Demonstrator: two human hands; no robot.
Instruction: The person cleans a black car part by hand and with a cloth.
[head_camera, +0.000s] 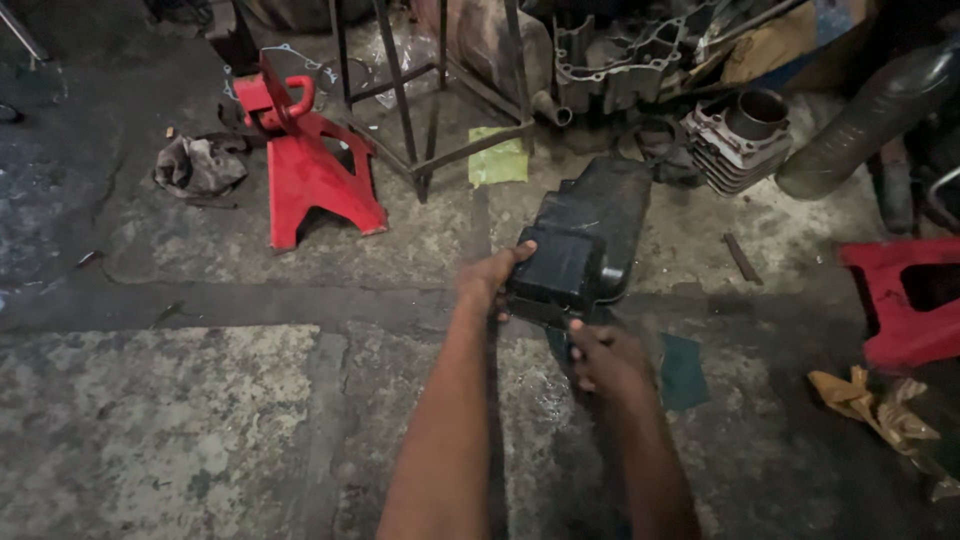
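Both hands, left hand (492, 278) and right hand (600, 355), grip the black pan (585, 240), fingers clenched on its near end, lifted over the floor (200, 400).

Up at the back left a red jack stand (305, 165) sits on the stained concrete floor (180, 400), a crumpled grey rag (198, 165) just beside it and a dark metal frame (430, 90) on its other side. Over to the right there's a finned engine cylinder (738, 135), with a pale green scrap (497, 160) between it and the stand. Lower right, a crumpled yellowish cloth (880, 410) lies below a red block (905, 300).
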